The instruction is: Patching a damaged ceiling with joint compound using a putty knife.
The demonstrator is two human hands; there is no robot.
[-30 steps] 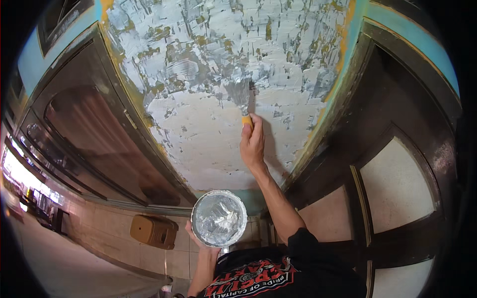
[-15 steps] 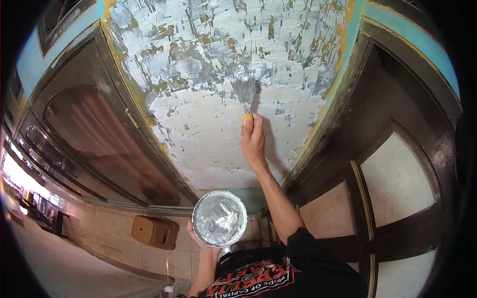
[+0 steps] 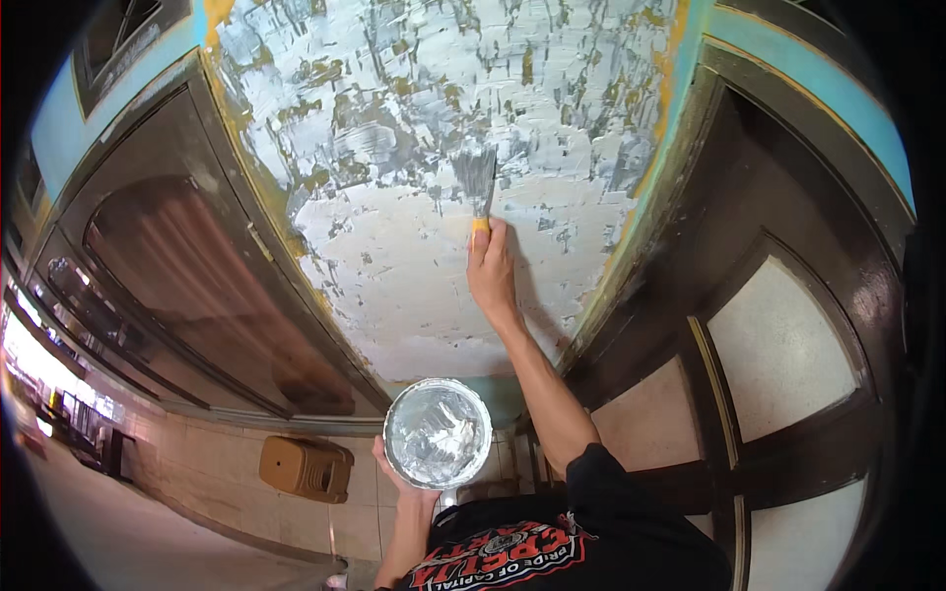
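Two separate grips: putty knife (image 3: 476,180) clenched in the right hand (image 3: 492,268) at the patchy wall (image 3: 404,261), likely light, springy, best taken by its yellow handle (image 3: 481,225); putty tub (image 3: 402,426) held low by the left hand (image 3: 402,481), probably slippery-rimmed.

right arm (image 3: 545,389) reaching up and forward, forearm slanting left from the bent elbow (image 3: 581,445) to the wrist (image 3: 506,313), wrist close to straight, right hand (image 3: 492,271) wrapped in a closed grip, thumb (image 3: 479,248) pointing up, fingers curled. left forearm (image 3: 401,542) comes in short from the lower edge, leaning slightly right, left hand (image 3: 396,478) lower and nearer the torso in a holding pose, mostly hidden, so most fingers can't be made out. hands well apart.
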